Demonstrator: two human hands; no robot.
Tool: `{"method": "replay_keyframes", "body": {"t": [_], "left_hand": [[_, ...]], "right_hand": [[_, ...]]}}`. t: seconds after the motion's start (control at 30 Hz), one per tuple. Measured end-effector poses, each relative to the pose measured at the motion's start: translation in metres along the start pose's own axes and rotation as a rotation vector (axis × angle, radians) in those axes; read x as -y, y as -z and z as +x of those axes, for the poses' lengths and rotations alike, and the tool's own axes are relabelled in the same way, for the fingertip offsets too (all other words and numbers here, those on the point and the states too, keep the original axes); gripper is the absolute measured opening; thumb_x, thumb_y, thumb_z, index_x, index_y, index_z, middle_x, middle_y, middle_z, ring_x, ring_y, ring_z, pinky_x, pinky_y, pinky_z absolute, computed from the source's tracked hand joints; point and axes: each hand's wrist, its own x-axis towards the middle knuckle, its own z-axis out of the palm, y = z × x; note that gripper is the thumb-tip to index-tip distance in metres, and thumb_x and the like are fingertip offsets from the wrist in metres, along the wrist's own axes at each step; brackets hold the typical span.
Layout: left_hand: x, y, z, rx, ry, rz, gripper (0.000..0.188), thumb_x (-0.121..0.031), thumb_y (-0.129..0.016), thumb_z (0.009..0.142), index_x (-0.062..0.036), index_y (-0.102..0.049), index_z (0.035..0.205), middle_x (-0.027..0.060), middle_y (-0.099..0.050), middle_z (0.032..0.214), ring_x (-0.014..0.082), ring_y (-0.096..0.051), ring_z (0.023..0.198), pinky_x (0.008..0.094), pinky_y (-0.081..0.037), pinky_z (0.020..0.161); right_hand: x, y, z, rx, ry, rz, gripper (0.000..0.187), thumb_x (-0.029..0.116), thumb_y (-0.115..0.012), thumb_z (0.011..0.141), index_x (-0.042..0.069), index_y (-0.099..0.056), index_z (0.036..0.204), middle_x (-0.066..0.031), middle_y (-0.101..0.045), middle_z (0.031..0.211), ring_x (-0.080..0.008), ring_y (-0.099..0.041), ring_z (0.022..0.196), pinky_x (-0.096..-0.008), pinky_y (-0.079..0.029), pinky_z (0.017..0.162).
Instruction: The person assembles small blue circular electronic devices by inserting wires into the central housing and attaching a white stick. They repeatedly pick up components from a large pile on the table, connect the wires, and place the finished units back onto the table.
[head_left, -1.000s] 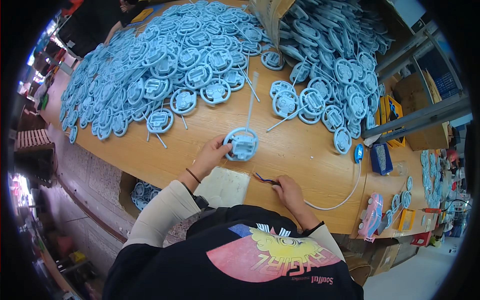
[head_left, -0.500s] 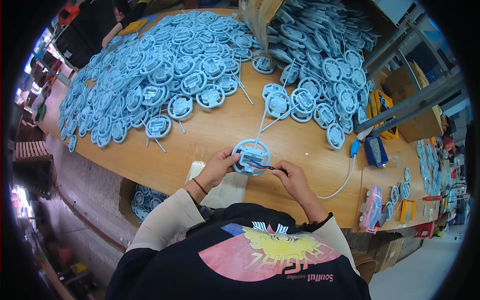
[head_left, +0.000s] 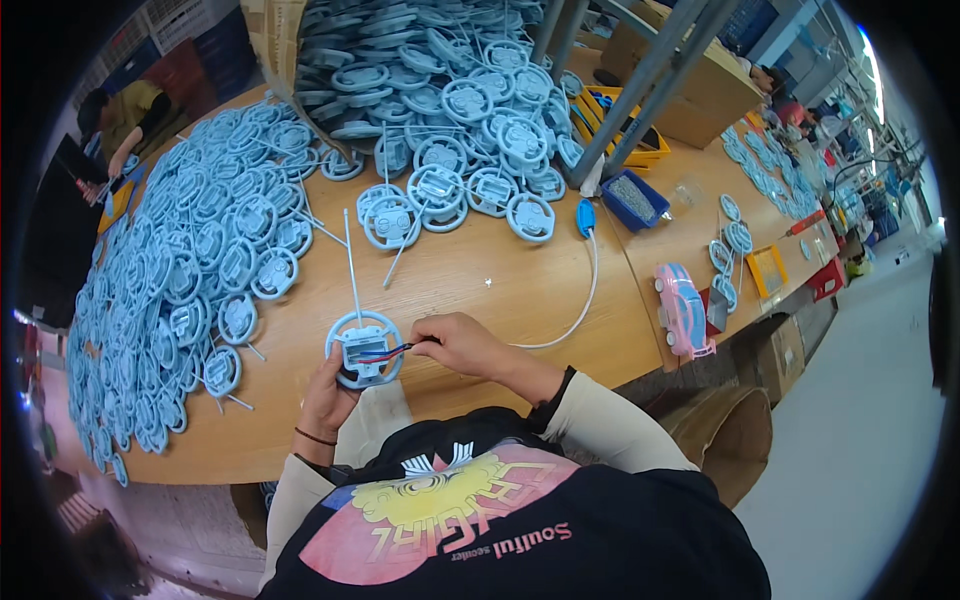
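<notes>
One wheel (head_left: 362, 343) — perhaps two wires (head_left: 385, 354)

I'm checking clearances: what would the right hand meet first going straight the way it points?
Probably the light-blue steering wheel in the left hand; the wires in the right hand overlap it, though depth is unclear.

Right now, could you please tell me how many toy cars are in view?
1: a pink-and-blue toy car, right of the right hand and below the blue box in the picture. Others may be hidden in the crowded background.
</notes>
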Motion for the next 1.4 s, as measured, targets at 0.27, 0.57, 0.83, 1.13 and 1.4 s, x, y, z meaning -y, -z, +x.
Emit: {"method": "replay_keyframes", "body": {"t": [0.27, 0.57, 0.83, 1.13, 1.4], "left_hand": [[0.009, 0.002, 0.007, 0.065, -0.009, -0.051, 0.044, -0.037, -0.04, 0.091, -0.0056, -0.042, 0.121, 0.0132, -0.052, 0.118, 0.0259, -0.052, 0.108, 0.0418, -0.041, 0.094], [0.001, 0.013, 0.029, -0.051, 0.037, 0.011, 0.045, -0.039, -0.043, 0.089, -0.0059, -0.043, 0.12, 0.0111, -0.053, 0.117, 0.0227, -0.053, 0.106, 0.0388, -0.043, 0.091], [-0.003, 0.004, 0.039, -0.076, 0.041, -0.026, 0.04, -0.034, -0.047, 0.089, -0.0054, -0.045, 0.117, 0.0097, -0.055, 0.113, 0.0228, -0.052, 0.105, 0.0385, -0.044, 0.091], [0.007, 0.027, 0.051, -0.165, -0.044, -0.04, 0.028, -0.023, -0.048, 0.09, -0.0062, -0.049, 0.112, 0.0057, -0.057, 0.108, 0.0167, -0.054, 0.1, 0.0329, -0.046, 0.087], [0.0, 0.035, 0.051, -0.147, -0.084, 0.11, 0.025, -0.019, -0.048, 0.091, -0.0061, -0.051, 0.111, 0.0043, -0.058, 0.103, 0.0139, -0.056, 0.095, 0.0308, -0.047, 0.084]], "right_hand": [[0.004, 0.002, -0.006, -0.044, -0.01, -0.038, 0.013, 0.016, -0.059, 0.077, 0.004, -0.057, 0.079, -0.0133, -0.057, 0.07, -0.0295, -0.055, 0.065, -0.0362, -0.042, 0.058], [-0.004, -0.001, -0.002, -0.128, -0.045, -0.017, 0.013, 0.016, -0.059, 0.077, 0.004, -0.056, 0.079, -0.0138, -0.057, 0.071, -0.0308, -0.055, 0.066, -0.0368, -0.042, 0.059], [-0.01, -0.001, 0.003, -0.155, -0.087, -0.026, 0.014, 0.015, -0.059, 0.077, 0.003, -0.055, 0.081, -0.0135, -0.058, 0.072, -0.0294, -0.057, 0.066, -0.035, -0.043, 0.059], [-0.019, -0.004, 0.008, -0.099, -0.11, 0.01, 0.014, 0.014, -0.06, 0.077, 0.003, -0.056, 0.082, -0.0126, -0.06, 0.072, -0.0274, -0.058, 0.066, -0.0335, -0.044, 0.06], [-0.027, -0.01, 0.012, -0.076, -0.118, 0.085, 0.013, 0.013, -0.06, 0.078, 0.002, -0.056, 0.083, -0.0128, -0.06, 0.073, -0.0255, -0.059, 0.066, -0.0322, -0.045, 0.061]]}}
